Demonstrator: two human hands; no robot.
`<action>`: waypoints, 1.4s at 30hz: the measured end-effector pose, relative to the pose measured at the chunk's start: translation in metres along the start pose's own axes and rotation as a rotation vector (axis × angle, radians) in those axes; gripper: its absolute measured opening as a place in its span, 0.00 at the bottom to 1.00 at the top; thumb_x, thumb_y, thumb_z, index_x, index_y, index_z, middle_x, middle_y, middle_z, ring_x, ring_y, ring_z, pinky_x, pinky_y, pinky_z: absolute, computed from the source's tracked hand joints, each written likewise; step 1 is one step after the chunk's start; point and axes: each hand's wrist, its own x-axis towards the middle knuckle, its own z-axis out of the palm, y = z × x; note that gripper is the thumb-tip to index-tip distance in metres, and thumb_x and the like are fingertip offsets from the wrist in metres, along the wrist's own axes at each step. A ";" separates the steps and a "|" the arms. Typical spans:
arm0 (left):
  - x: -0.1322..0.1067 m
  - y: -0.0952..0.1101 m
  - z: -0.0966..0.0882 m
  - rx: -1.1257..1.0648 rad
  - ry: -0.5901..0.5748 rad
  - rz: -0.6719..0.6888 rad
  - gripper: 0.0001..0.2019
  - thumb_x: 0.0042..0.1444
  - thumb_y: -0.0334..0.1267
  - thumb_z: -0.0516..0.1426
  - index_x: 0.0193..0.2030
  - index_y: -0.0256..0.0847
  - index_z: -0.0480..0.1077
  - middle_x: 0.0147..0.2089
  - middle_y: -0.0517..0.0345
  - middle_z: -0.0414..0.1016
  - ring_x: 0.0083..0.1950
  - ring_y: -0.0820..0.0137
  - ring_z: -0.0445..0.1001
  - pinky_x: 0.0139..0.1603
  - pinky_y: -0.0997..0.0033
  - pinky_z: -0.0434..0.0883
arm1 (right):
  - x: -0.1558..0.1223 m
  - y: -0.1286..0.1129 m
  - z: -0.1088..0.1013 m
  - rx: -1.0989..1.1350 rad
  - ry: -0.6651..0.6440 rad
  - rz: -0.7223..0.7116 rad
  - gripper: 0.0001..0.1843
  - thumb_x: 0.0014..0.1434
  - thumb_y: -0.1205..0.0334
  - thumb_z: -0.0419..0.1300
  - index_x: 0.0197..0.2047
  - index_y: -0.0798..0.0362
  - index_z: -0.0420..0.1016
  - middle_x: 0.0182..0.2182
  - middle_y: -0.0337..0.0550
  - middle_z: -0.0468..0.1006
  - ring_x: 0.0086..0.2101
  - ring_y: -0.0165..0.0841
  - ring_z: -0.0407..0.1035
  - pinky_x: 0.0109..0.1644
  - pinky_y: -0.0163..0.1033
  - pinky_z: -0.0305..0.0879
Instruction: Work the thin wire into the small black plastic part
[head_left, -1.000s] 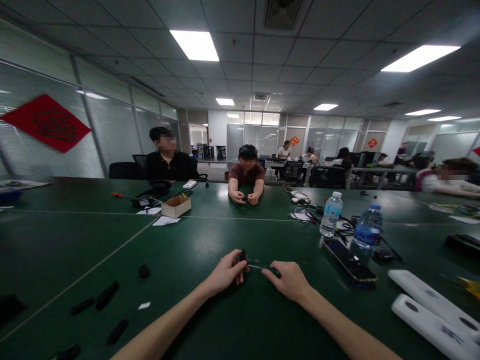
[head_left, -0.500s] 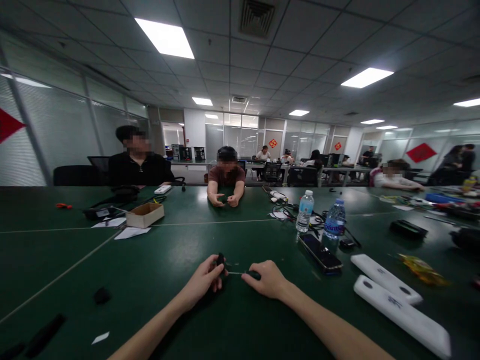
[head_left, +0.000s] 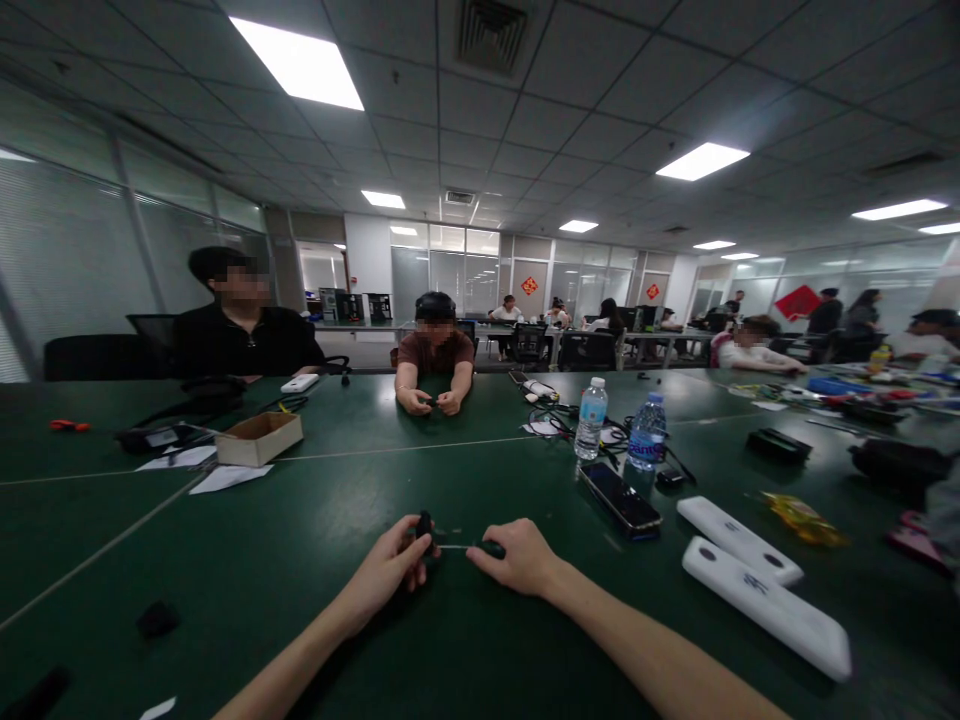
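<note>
My left hand (head_left: 386, 570) is closed around a small black part (head_left: 424, 524) just above the green table (head_left: 315, 520). My right hand (head_left: 517, 556) pinches a thin tool with a dark handle (head_left: 491, 549). Its slim metal shaft (head_left: 452, 546) reaches left to the black part. Both hands rest low at the near middle of the table, a short gap apart.
A phone (head_left: 621, 497), two water bottles (head_left: 590, 418) and cables lie right of my hands. Two white oblong devices (head_left: 765, 604) sit at the near right. A cardboard box (head_left: 259, 438) and papers are at the left, and a small black piece (head_left: 157, 619) lies near left. Several people sit across the table.
The view has swung to the right, so everything has slid left in the picture. My hands keep the same grip on the black part and the tool.
</note>
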 end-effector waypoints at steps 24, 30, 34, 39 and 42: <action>0.005 -0.013 -0.002 0.050 -0.008 0.058 0.19 0.62 0.49 0.51 0.53 0.39 0.59 0.39 0.53 0.74 0.26 0.73 0.71 0.22 0.77 0.65 | 0.003 -0.001 0.005 -0.093 0.013 0.022 0.25 0.66 0.42 0.48 0.35 0.52 0.76 0.27 0.40 0.77 0.26 0.30 0.70 0.33 0.34 0.62; 0.005 -0.014 -0.004 -0.005 -0.018 0.058 0.17 0.62 0.47 0.52 0.52 0.39 0.60 0.40 0.52 0.74 0.26 0.74 0.72 0.22 0.78 0.66 | 0.004 0.004 0.009 -0.022 -0.001 0.021 0.24 0.66 0.42 0.48 0.35 0.52 0.76 0.26 0.39 0.76 0.25 0.30 0.70 0.31 0.33 0.61; 0.003 -0.013 -0.005 -0.010 -0.035 0.051 0.16 0.63 0.46 0.51 0.53 0.40 0.60 0.40 0.51 0.74 0.27 0.74 0.73 0.23 0.78 0.66 | 0.004 0.006 0.008 0.012 -0.036 -0.012 0.24 0.66 0.43 0.48 0.35 0.52 0.76 0.26 0.39 0.76 0.24 0.29 0.69 0.31 0.33 0.61; 0.002 -0.011 -0.005 -0.007 -0.046 0.061 0.17 0.62 0.47 0.53 0.52 0.39 0.61 0.41 0.50 0.75 0.27 0.74 0.72 0.22 0.77 0.66 | 0.004 0.007 0.007 0.002 -0.017 -0.047 0.24 0.66 0.43 0.49 0.34 0.52 0.76 0.26 0.39 0.76 0.25 0.30 0.69 0.31 0.33 0.60; 0.001 -0.009 -0.005 0.004 -0.044 0.061 0.17 0.62 0.47 0.53 0.52 0.39 0.62 0.41 0.50 0.75 0.27 0.74 0.73 0.23 0.77 0.66 | 0.004 0.007 0.008 0.003 -0.015 -0.039 0.24 0.66 0.43 0.48 0.35 0.52 0.76 0.26 0.39 0.76 0.25 0.30 0.69 0.31 0.33 0.60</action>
